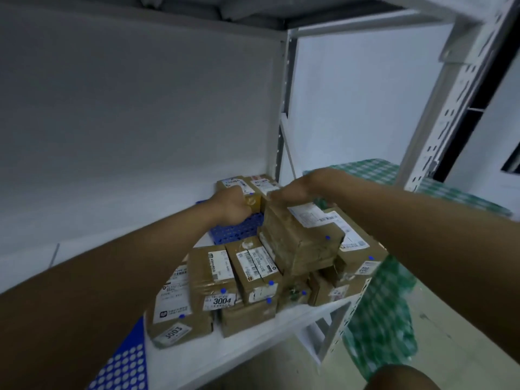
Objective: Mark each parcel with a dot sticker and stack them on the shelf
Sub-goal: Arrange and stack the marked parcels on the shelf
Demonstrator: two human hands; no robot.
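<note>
Parcel point(304, 237) tops the stack on the white shelf point(253, 342); your right hand point(292, 190) grips its far end, while your left hand point(233, 206) clutches a smaller taped parcel point(251, 201) above the blue crate point(236, 229).

Both arms reach forward; left hand point(235, 205) fisted, right hand point(292, 191) bent down (fingers hidden).

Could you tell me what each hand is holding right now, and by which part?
The right hand grips the top parcel of the stack at its far end. The left hand is curled at a small taped parcel; the exact hold is hidden.
</note>
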